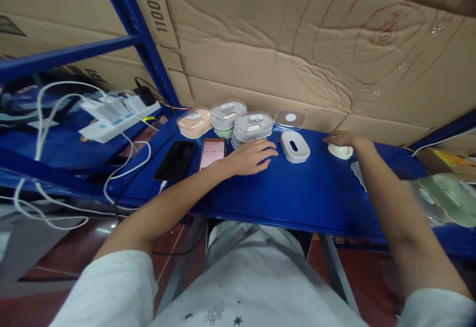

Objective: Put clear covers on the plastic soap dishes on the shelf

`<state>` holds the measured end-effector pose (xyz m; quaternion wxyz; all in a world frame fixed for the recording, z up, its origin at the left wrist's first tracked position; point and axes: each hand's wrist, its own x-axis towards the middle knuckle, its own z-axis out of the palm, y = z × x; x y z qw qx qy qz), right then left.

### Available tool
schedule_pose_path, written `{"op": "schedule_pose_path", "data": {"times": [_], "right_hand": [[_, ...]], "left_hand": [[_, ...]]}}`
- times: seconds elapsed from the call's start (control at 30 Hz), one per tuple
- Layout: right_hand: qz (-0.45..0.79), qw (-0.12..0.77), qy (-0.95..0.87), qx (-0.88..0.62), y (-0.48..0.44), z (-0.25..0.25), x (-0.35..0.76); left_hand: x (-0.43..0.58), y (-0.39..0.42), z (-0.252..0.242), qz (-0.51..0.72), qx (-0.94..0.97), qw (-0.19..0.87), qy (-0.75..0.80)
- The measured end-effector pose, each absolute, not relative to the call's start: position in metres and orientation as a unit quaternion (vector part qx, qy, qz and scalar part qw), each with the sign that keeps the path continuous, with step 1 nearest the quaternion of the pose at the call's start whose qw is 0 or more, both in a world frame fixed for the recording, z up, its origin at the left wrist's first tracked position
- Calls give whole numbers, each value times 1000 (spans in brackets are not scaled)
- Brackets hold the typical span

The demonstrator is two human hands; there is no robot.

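Note:
My left hand (253,157) is palm down with its fingers apart and nothing in it, just in front of a grey lidded box (253,126). Right of it lies a light grey oval piece (300,150) with a dark slot. At the right, my right hand (342,139) reaches over a cream oval dish (340,152) and touches its back edge; whether its fingers grip it is unclear. A clear lid (290,119) with a white round label lies at the back. Another grey box (228,112) and a peach box (194,122) stand on the left.
A black phone (175,161) and a phone with a lit pink screen (212,152) lie on the blue table (297,198). A white power strip (119,121) with cables stands left. Green pieces (450,199) are at the far right. Cardboard walls the back.

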<state>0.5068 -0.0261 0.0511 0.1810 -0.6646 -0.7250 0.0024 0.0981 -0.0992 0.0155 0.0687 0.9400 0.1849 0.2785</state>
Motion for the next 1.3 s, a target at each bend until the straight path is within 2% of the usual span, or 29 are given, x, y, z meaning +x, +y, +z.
{"op": "schedule_pose_path", "data": {"times": [0.1, 0.17, 0.37, 0.5, 0.6, 0.73, 0.87, 1.03, 1.3], "right_hand": [[48, 96, -716, -690, -39, 32, 477], [53, 81, -716, -692, -53, 21, 455], [85, 84, -772, -625, -106, 13, 411], [150, 162, -852, -475, -121, 21, 409], [77, 214, -857, -463, -102, 23, 413], [-29, 143, -840, -523, -55, 27, 414], [-38, 91, -840, -534, -18, 26, 406], [-41, 42, -828, -558, 1, 18, 404], [-72, 35, -810, -581, -47, 16, 445]], "left_hand": [[97, -97, 14, 268, 940, 83, 192], [95, -96, 14, 264, 940, 86, 201], [94, -94, 11, 239, 948, 74, 197], [95, -95, 8, 200, 959, 93, 178], [95, -96, 9, 167, 962, 128, 176], [92, -98, 14, 177, 956, 139, 187], [90, -103, 21, 203, 953, 142, 174], [89, -106, 26, 159, 959, 156, 178], [87, -100, 20, 160, 958, 149, 187]]}}
